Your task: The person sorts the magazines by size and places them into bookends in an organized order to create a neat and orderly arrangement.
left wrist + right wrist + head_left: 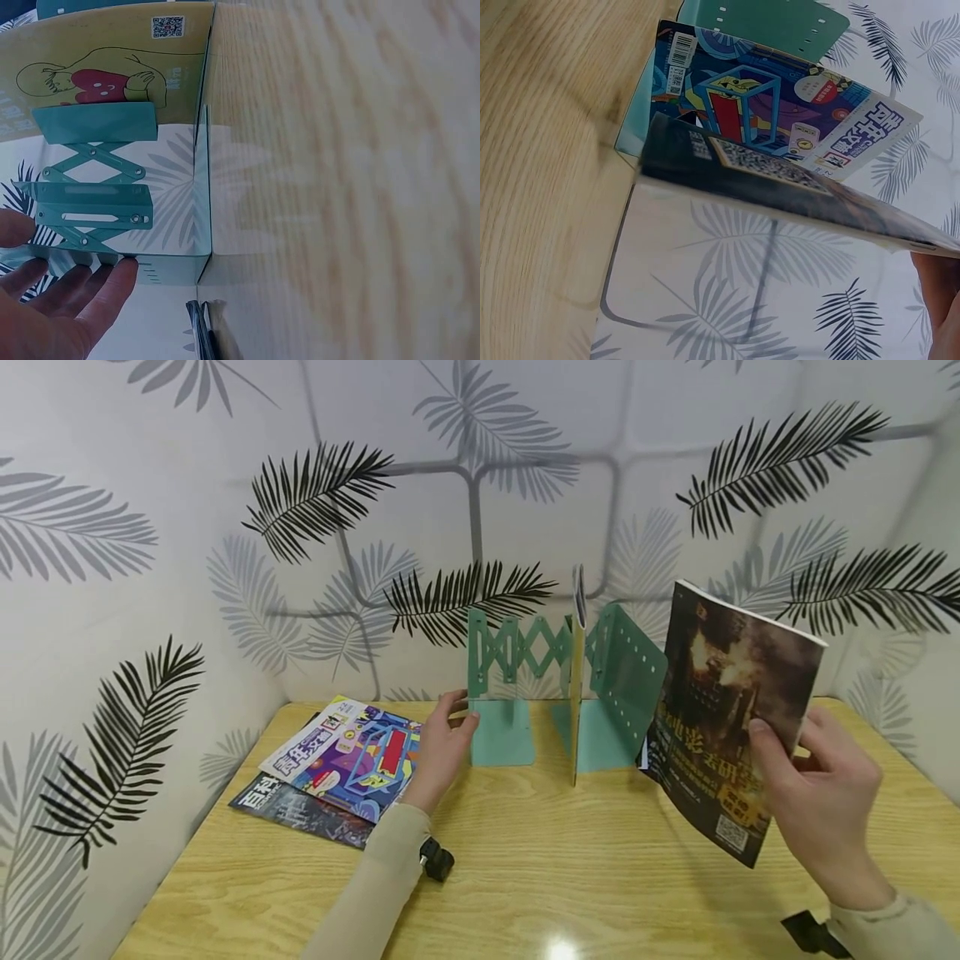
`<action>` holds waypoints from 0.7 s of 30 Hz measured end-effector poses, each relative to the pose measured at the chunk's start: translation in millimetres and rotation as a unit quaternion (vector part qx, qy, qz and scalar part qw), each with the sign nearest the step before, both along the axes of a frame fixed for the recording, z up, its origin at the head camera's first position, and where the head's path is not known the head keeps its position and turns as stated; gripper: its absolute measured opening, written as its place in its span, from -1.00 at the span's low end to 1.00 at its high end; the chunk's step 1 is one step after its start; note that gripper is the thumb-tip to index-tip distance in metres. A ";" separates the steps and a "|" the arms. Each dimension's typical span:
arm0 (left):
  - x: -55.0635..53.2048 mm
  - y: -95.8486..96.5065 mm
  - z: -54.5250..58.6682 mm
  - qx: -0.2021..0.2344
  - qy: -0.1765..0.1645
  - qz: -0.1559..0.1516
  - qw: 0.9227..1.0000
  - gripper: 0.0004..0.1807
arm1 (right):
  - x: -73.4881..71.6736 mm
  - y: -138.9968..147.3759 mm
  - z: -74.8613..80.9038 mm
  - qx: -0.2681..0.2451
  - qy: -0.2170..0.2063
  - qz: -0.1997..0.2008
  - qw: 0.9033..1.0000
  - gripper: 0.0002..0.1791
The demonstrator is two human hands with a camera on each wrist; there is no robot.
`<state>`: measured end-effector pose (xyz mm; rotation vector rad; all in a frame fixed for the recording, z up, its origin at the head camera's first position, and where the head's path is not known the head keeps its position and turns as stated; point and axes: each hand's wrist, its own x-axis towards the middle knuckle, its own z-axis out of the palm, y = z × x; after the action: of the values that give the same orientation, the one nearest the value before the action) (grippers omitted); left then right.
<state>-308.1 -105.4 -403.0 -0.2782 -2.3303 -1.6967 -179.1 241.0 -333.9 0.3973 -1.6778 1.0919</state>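
On the table stands a green expandable book stand [502, 739] with a criss-cross back. My left hand [441, 745] grips its left end plate, thumb on one side and fingers [112, 289] on the other. A thin magazine [576, 693] stands upright inside; its yellow back cover [112, 67] shows a line drawing. To the right, my right hand [828, 789] pinches a dark-covered magazine [723, 685], held tilted beside the perforated right plate [633, 677]. In the right wrist view a colourful magazine [765, 105] appears behind the dark one; whether it stands alone I cannot tell.
Two overlapping magazines, one purple-patterned [360, 760] and one dark [296, 810], lie on the left of the wooden table [510, 868]. A wall with a leaf pattern [420, 510] rises close behind the stand.
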 end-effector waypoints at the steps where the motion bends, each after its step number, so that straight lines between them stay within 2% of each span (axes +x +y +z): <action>1: -0.4 0.3 -0.1 0.001 0.000 0.000 1.000 -0.54 | 1.3 -0.6 0.7 -0.002 0.000 0.003 1.000 -0.86; 8: 1.2 1.5 -0.3 0.006 -0.003 -0.004 1.000 -0.55 | 7.0 -1.7 4.1 0.009 0.002 -0.001 1.000 -0.84; 21: 0.1 0.7 0.7 0.006 -0.004 0.001 1.000 -0.56 | 6.6 3.2 -4.8 0.031 -0.005 -0.011 0.999 -0.85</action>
<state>-308.1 -104.8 -402.3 -0.2661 -2.3243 -1.7133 -172.5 244.2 -338.7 0.4114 -1.7236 1.0293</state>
